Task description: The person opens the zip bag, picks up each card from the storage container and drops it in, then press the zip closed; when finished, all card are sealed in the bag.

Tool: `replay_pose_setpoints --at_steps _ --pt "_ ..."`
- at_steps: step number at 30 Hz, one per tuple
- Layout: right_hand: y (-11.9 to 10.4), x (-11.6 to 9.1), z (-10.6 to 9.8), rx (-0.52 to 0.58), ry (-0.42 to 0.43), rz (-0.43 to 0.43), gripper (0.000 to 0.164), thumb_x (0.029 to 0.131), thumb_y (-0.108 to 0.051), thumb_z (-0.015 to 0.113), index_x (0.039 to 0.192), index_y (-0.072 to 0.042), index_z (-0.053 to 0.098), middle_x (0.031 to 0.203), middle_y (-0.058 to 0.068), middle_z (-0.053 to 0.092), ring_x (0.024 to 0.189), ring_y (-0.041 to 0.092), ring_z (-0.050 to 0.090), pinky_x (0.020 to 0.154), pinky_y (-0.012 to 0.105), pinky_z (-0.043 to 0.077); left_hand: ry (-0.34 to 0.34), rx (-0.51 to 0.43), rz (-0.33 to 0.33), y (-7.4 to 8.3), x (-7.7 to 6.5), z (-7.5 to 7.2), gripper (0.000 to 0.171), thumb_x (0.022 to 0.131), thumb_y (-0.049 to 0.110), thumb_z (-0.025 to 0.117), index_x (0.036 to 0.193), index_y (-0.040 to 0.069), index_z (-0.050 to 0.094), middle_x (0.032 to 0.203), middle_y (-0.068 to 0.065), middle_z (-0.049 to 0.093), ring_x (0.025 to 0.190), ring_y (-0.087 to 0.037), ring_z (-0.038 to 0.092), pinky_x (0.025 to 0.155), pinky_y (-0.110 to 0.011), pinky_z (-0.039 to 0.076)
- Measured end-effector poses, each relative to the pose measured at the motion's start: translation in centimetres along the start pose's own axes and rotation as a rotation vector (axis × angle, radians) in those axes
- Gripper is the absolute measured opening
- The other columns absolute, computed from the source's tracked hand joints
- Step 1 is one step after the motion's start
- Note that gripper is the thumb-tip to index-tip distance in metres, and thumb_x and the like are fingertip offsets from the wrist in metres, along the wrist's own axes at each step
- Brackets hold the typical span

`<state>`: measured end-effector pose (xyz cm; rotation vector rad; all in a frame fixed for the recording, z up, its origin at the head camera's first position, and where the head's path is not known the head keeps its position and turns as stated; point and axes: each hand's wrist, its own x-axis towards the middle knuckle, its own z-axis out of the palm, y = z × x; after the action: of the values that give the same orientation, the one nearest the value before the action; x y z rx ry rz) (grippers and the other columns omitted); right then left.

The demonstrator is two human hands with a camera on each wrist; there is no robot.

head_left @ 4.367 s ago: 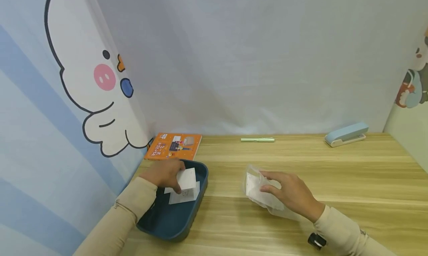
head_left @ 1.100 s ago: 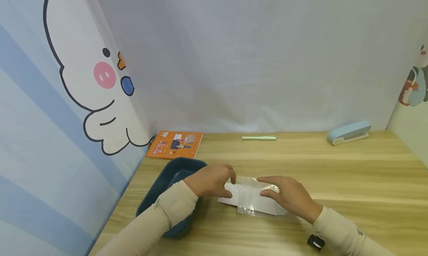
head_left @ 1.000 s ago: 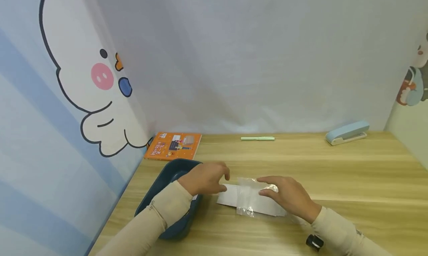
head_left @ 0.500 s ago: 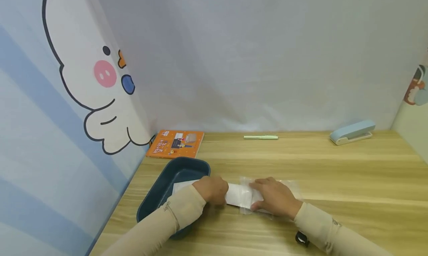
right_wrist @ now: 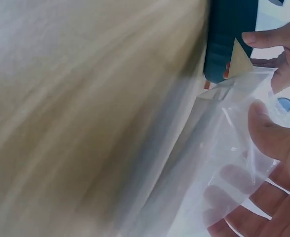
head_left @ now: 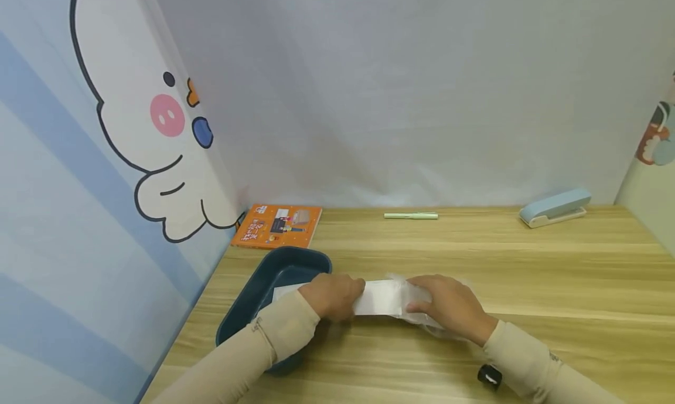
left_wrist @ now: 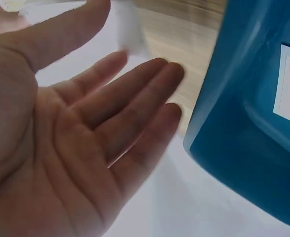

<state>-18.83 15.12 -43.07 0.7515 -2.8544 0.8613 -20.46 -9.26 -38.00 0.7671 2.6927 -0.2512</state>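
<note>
A white box (head_left: 382, 297), long and flat-faced, extends leftward out of the mouth of a clear plastic bag (head_left: 416, 317). My left hand (head_left: 333, 295) pinches the box's left end, beside the tray. In the right wrist view its thumb and fingers sit on either side of a pointed flap (right_wrist: 239, 61). My right hand (head_left: 450, 304) grips the bag around the box's other end, thumb on the near side and fingers showing through the film (right_wrist: 219, 148). The box's right part is hidden by the bag and that hand.
A dark blue tray (head_left: 227, 328) stands left, partly behind my left forearm, with another white piece (head_left: 287, 289) inside. At the back lie an orange book (head_left: 276, 227), a pale green pen (head_left: 411, 216) and a light blue stapler (head_left: 555, 208). A curtain closes the rear.
Earlier my left hand was in the tray at a white box; it came right to the bag and opened, now pinching the box's end. The box and bag have risen slightly since half a second ago.
</note>
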Motion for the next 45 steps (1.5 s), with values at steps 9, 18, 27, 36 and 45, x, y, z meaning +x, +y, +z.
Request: replay_pose_setpoints --at_steps 9,18,27,36,45 --pt "0.4 -0.4 -1.2 0.015 0.055 -0.017 0.053 0.08 -0.035 0.081 0.121 -0.003 0.071 0.117 0.014 0.071 0.104 0.035 0.068 0.083 0.05 0.054 0.256 -0.136 0.101 0.0 -0.3 -0.7 0.038 0.079 0.013 0.086 0.114 0.008 0.071 0.106 -0.006 0.068 0.088 -0.015 0.064 0.076 -0.029 0.054" --pt "0.4 -0.5 -1.2 0.044 0.082 -0.019 0.052 0.081 -0.035 0.082 0.121 -0.004 0.071 0.117 0.013 0.071 0.106 0.034 0.068 0.085 0.05 0.054 0.29 -0.266 0.191 1.2 -0.3 -1.7 0.035 0.088 0.022 0.079 0.117 0.003 0.074 0.104 -0.007 0.068 0.087 -0.015 0.062 0.076 -0.023 0.05" --pt "-0.5 -0.6 -1.2 0.118 0.128 -0.074 0.052 0.083 -0.034 0.08 0.123 -0.003 0.07 0.118 0.011 0.071 0.105 0.028 0.068 0.081 0.045 0.056 0.359 -0.143 0.242 1.8 -0.2 -1.4 0.027 0.094 0.012 0.072 0.12 0.014 0.075 0.108 -0.001 0.068 0.092 -0.011 0.065 0.072 -0.019 0.051" --pt "-0.8 -0.6 -1.3 0.151 0.172 -0.114 0.05 0.083 -0.031 0.08 0.122 -0.001 0.071 0.118 0.011 0.071 0.108 0.03 0.067 0.087 0.047 0.054 0.326 0.007 0.294 2.5 0.2 -1.3 0.038 0.089 0.001 0.072 0.123 0.019 0.074 0.118 0.005 0.071 0.102 -0.013 0.065 0.086 -0.023 0.051" --pt "-0.3 -0.9 -1.8 0.146 0.152 -0.056 0.049 0.085 -0.033 0.079 0.123 -0.003 0.07 0.118 0.011 0.071 0.103 0.027 0.069 0.081 0.046 0.056 0.403 -0.033 0.276 1.6 -1.3 -1.5 0.03 0.098 0.009 0.064 0.123 0.022 0.074 0.119 0.008 0.069 0.105 -0.011 0.066 0.075 -0.027 0.056"
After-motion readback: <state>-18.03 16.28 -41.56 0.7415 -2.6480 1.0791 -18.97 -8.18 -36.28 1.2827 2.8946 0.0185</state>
